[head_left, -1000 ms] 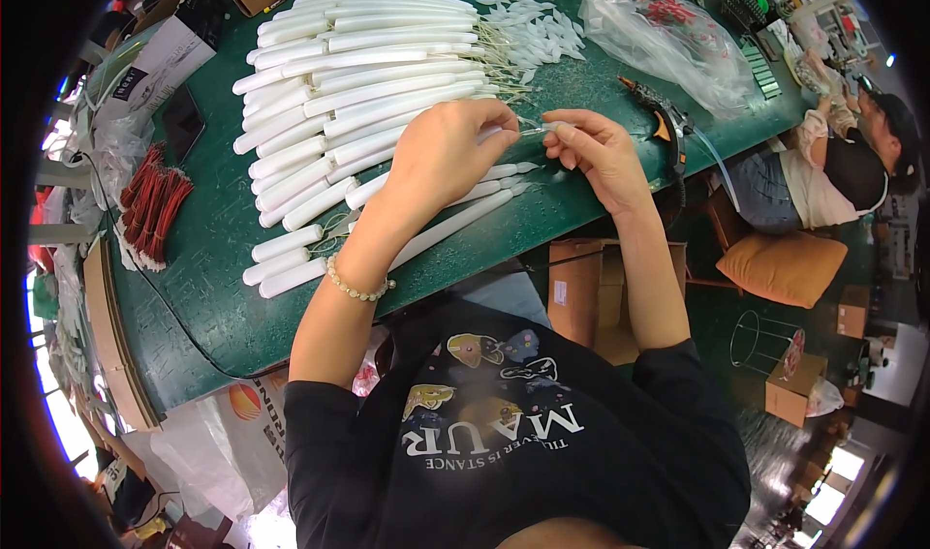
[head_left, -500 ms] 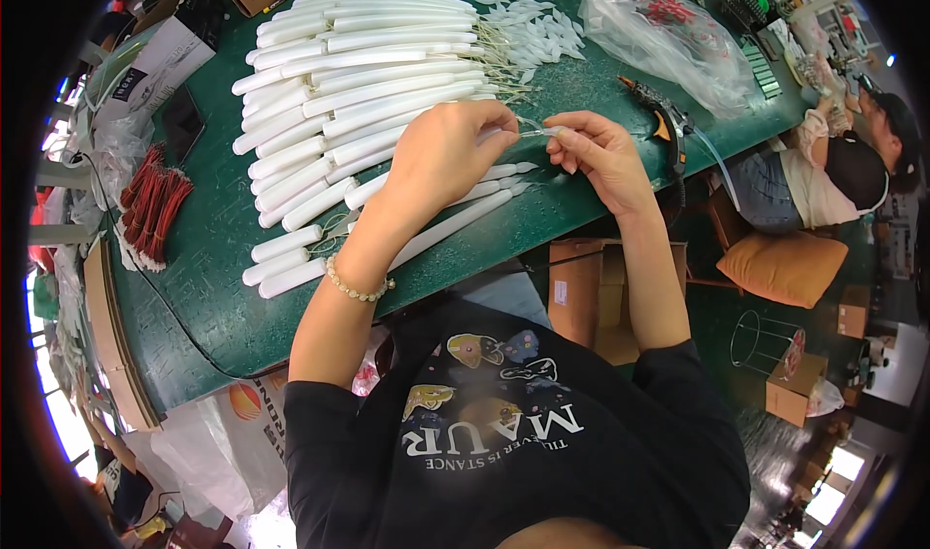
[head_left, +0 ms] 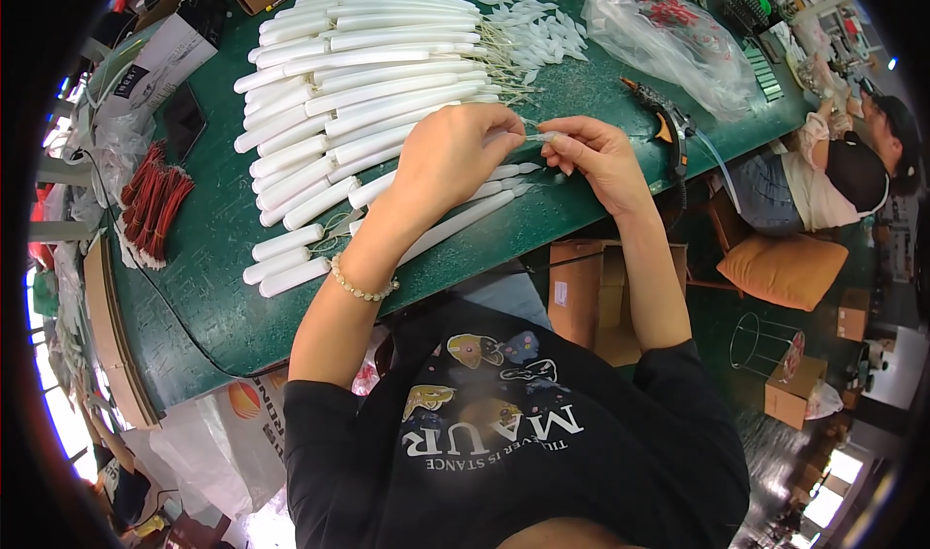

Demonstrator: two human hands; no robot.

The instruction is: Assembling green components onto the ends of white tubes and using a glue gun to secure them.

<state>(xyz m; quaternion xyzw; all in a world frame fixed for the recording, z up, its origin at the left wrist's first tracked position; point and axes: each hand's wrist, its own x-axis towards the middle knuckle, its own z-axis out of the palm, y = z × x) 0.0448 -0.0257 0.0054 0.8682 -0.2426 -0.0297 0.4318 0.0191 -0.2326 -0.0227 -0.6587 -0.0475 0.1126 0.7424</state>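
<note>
My left hand point(head_left: 453, 162), with a beaded bracelet on its wrist, is closed with thumb and forefinger pinched above the green table point(head_left: 218, 317). What it grips is mostly hidden behind the fingers. Just to its right, my right hand point(head_left: 599, 162) pinches a small translucent flame-shaped tip point(head_left: 542, 137) between thumb and forefinger. The two hands are close together, with the tip bridging the gap. Beneath and left of them lie rows of white candle-shaped sticks point(head_left: 378, 41) with thin wires at their right ends. Several nearer sticks point(head_left: 470, 222) have pointed translucent tips.
Loose translucent tips point(head_left: 533, 31) lie in a pile at the back. A glue gun point(head_left: 668, 123) rests right of my hands, near a plastic bag point(head_left: 668, 41). Red wire bundles point(head_left: 155, 205) lie at left. Another person point(head_left: 823, 181) sits at right; a cardboard box point(head_left: 576, 288) stands below the edge.
My right hand has shifted slightly left, closer to my left hand, and its fingers have moved along the translucent tip. The things on the table look the same.
</note>
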